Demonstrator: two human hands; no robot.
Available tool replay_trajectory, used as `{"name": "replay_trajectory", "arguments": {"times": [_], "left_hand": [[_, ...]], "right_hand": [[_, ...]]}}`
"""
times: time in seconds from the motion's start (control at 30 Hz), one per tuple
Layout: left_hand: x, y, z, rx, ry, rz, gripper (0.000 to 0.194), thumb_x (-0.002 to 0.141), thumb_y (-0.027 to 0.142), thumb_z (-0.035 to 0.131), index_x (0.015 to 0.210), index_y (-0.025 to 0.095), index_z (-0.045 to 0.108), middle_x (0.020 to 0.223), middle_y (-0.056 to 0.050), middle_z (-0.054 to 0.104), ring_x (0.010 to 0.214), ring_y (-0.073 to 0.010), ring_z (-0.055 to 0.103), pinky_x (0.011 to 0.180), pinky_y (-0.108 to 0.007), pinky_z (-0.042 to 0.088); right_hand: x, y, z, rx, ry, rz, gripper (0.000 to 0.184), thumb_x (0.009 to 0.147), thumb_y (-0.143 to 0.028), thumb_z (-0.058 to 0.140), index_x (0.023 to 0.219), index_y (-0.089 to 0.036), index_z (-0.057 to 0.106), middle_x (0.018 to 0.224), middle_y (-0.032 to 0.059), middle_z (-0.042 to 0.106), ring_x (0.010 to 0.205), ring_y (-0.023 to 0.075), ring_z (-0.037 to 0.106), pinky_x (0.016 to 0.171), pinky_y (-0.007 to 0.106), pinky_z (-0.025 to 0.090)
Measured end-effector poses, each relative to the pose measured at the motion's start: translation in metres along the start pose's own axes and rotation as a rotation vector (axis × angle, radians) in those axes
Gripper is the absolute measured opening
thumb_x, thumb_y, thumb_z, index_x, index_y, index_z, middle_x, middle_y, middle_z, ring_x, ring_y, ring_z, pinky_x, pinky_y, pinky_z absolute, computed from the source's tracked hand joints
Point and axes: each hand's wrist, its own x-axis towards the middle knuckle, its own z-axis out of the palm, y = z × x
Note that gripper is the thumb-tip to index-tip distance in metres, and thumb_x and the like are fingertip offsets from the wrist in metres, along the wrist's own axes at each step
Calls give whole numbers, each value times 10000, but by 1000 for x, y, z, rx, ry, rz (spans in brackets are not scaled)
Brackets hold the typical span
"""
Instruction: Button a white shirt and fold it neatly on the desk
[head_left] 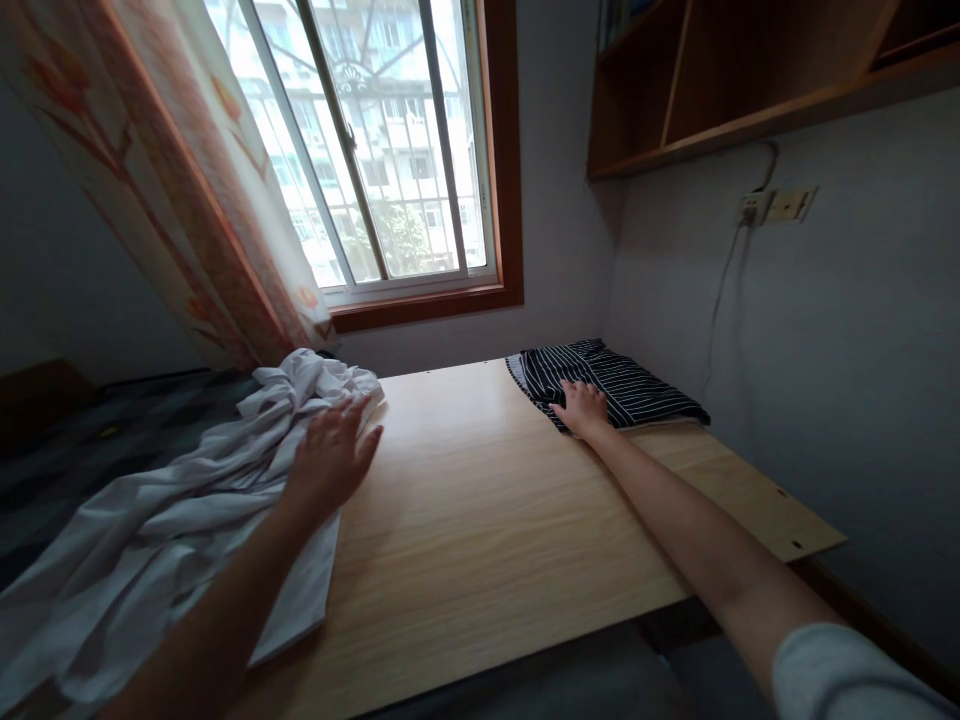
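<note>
A crumpled white cloth spreads over the left side of the wooden board and hangs past its edge. Over the right edge of this cloth is my left hand, fingers stretched out and thumb apart; whether it touches the fabric is hard to tell. Towards the back right lies a flat, black garment with white stripes. My right hand rests on its left part, fingers spread and slightly bent, gripping nothing that I can see.
The pale wooden board fills the middle. Behind it are a window and a flowered curtain. A wooden shelf hangs at upper right, above a wall socket with a cord. Dark checked fabric lies at left.
</note>
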Motion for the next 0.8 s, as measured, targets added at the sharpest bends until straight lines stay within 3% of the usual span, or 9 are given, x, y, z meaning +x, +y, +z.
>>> {"name": "replay_trajectory", "arguments": {"times": [0.07, 0.13, 0.2, 0.3, 0.47, 0.6, 0.7, 0.8], "left_hand": [[-12, 29, 22, -114, 6, 104, 533, 929, 421, 418, 1382, 147, 474, 1375, -167, 541, 1305, -319, 478, 1125, -468, 363], [-24, 51, 48, -237, 32, 137, 470, 947, 388, 418, 1353, 161, 489, 1323, -151, 569, 1271, -279, 505, 1097, -451, 402], [-35, 65, 72, -316, 85, 148, 410, 951, 339, 437, 1321, 178, 506, 1284, -136, 580, 1235, -260, 521, 1073, -456, 424], [-45, 74, 95, -376, 105, 163, 340, 944, 273, 466, 1266, 203, 547, 1216, -113, 595, 1165, -246, 548, 1037, -456, 452], [-49, 75, 102, -407, 66, 172, 350, 919, 213, 491, 1264, 214, 549, 1190, -101, 578, 1137, -240, 541, 1022, -441, 462], [-49, 75, 105, -381, 38, 177, 439, 902, 187, 502, 1340, 210, 486, 1233, -111, 556, 1161, -250, 521, 1044, -458, 443], [-51, 77, 106, -352, 34, 184, 488, 917, 240, 519, 1395, 208, 429, 1281, -126, 536, 1204, -264, 502, 1069, -472, 420], [-53, 83, 105, -342, 28, 192, 683, 884, 397, 612, 1474, 220, 317, 1365, -146, 492, 1279, -297, 462, 1101, -500, 385]], "right_hand": [[10, -4, 6, -1, 25, 3, 617, 903, -472, 565, 1431, -171, 458, 1370, 187, 510, 1243, 338, 436, 995, 456, 331], [18, -6, 9, 20, 19, 35, 478, 912, -410, 555, 1341, -201, 569, 1360, 164, 532, 1249, 335, 430, 1003, 465, 318], [25, -6, 9, 87, 12, 99, 343, 940, -314, 492, 1222, -218, 661, 1294, 138, 595, 1196, 311, 485, 982, 449, 337], [28, -3, 4, 241, 95, 160, 352, 961, -245, 402, 1194, -203, 662, 1170, 131, 669, 1054, 269, 585, 913, 394, 392], [20, -1, -14, 515, 423, 52, 322, 959, -285, 379, 1122, -155, 623, 1068, 153, 690, 976, 272, 617, 859, 357, 433], [11, -5, -46, 750, 641, -94, 253, 947, -356, 399, 973, -186, 584, 934, 103, 674, 888, 240, 609, 843, 353, 444], [6, -15, -76, 899, 636, -158, 213, 908, -394, 474, 897, -204, 571, 828, 29, 641, 809, 196, 591, 819, 334, 456], [-1, -31, -102, 1168, 495, -131, 191, 868, -404, 538, 873, -218, 578, 751, -24, 609, 770, 165, 590, 781, 311, 489]]}}
